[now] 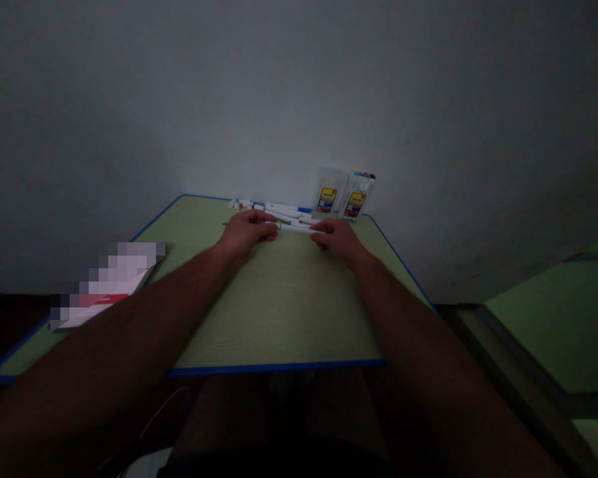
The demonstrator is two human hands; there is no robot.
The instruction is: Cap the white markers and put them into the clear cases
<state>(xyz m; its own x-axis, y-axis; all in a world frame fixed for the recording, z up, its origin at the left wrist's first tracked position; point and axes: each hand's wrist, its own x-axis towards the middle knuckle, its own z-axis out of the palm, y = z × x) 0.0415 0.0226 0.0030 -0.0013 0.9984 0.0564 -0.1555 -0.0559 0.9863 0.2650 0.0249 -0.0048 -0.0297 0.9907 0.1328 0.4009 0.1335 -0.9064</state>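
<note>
A white marker pen (pixel 295 228) lies level between my two hands, just above or on the table. My left hand (pixel 246 231) pinches its left end, where a thin dark ring shows. The right end is between the thumb and fingers of my right hand (pixel 336 238). Behind my hands, several more white markers (pixel 279 211) lie in a loose pile, some partly hidden by my left hand. Two clear cases stand upright at the back right: one case (pixel 327 192) has a yellow label, and the other case (pixel 356 198) holds markers with coloured ends.
The pale table (pixel 279 305) has a blue edge and stands against a grey wall (pixel 259 93). On its left side lies a white and red box or booklet (pixel 109 292), partly blurred, near my left forearm. A white cable (pixel 162 408) hangs below the table.
</note>
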